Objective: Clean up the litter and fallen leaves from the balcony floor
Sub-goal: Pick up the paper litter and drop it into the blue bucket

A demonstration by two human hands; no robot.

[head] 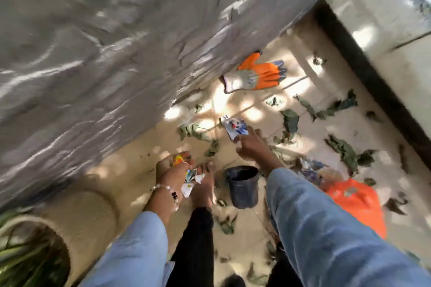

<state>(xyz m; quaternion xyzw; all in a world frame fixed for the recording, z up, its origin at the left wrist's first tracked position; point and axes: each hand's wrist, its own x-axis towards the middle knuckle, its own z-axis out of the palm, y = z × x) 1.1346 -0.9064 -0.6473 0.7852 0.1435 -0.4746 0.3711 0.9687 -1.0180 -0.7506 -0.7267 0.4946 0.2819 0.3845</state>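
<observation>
Leaves [290,121] littered the floor [263,91]. Left hand [173,170] clutched scraps [190,180]; right hand [250,147], fingers apart, touched a wrapper [234,126] at twelve o'clock. Pinching its near edge would lift it cleanly.

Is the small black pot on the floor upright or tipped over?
Upright: the small black plastic pot stands on its base, round open mouth facing up. Contents too dark to tell.

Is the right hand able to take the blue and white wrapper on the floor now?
Probably yes: the right hand has its fingertips at the wrapper, and nothing lies between them.
</observation>
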